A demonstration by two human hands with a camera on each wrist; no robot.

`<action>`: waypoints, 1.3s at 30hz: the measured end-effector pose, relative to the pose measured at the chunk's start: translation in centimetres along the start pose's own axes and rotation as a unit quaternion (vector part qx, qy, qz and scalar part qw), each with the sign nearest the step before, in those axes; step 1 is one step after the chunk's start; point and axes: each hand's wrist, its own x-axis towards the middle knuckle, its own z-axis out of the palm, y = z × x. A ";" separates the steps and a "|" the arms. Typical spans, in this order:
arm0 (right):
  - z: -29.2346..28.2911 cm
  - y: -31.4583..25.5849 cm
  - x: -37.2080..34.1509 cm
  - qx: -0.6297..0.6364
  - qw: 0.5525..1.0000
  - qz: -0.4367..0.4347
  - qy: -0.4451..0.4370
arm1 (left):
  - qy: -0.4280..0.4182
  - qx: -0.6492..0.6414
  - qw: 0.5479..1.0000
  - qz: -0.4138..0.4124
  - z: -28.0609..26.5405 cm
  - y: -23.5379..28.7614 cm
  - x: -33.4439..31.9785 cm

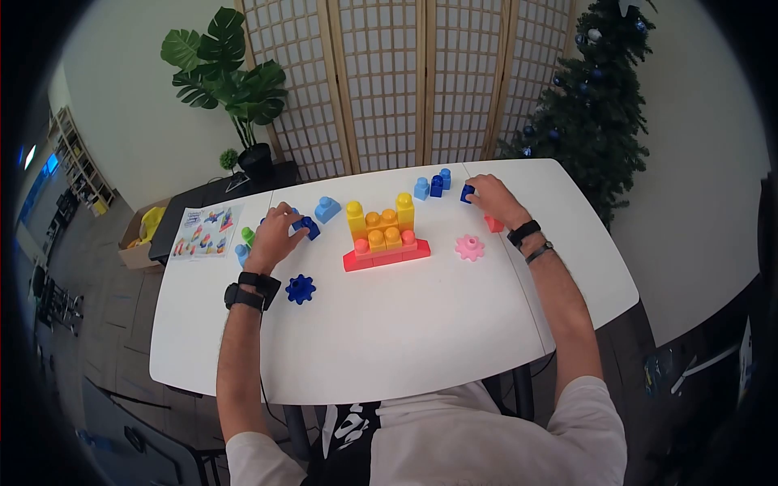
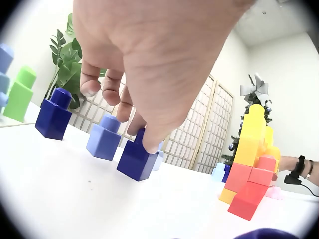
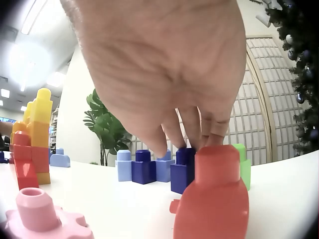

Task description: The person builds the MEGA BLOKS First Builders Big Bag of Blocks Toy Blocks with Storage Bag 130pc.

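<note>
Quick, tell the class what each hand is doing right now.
Left hand: closed, pinching a dark blue block.
Right hand: fingers at another dark blue block; whether they pinch it cannot be told.

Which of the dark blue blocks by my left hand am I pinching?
The dark blue block nearest the yellow-topped build; your left hand has its stud. The other dark one stands untouched beside the green block.

1. The white table (image 1: 365, 340) is topped by a printed sheet (image 1: 198, 231).
2. A block stack (image 1: 385, 240) is flanked by a blue gear (image 1: 301, 289) and a pink gear (image 1: 469, 248).
3. Blue blocks (image 1: 327, 210) are set on both sides.
</note>
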 end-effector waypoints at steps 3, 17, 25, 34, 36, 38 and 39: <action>0.0 -0.4 0.0 0.011 1.000 0.001 0.006 | 0.006 -0.003 1.000 -0.004 -1.0 1.4 -0.1; -7.5 -9.8 3.1 0.321 0.937 -0.021 0.137 | 0.154 -0.233 0.958 0.063 -8.8 8.8 4.6; -7.0 -15.6 3.8 0.359 0.919 -0.151 0.063 | 0.065 -0.235 0.956 0.163 -6.0 12.4 6.4; -5.4 -16.5 3.5 0.330 0.927 -0.175 0.034 | -0.019 -0.252 0.957 0.142 -3.1 11.5 6.2; -4.9 -16.4 3.7 0.360 0.916 -0.175 0.028 | -0.028 -0.254 0.957 0.133 -3.2 11.5 6.3; -4.5 -16.1 3.6 0.341 0.923 -0.175 0.022 | -0.027 -0.260 0.956 0.131 -3.0 11.5 6.2; -4.3 -16.0 3.6 0.323 0.930 -0.177 0.016 | -0.025 -0.265 0.955 0.129 -2.9 11.5 6.1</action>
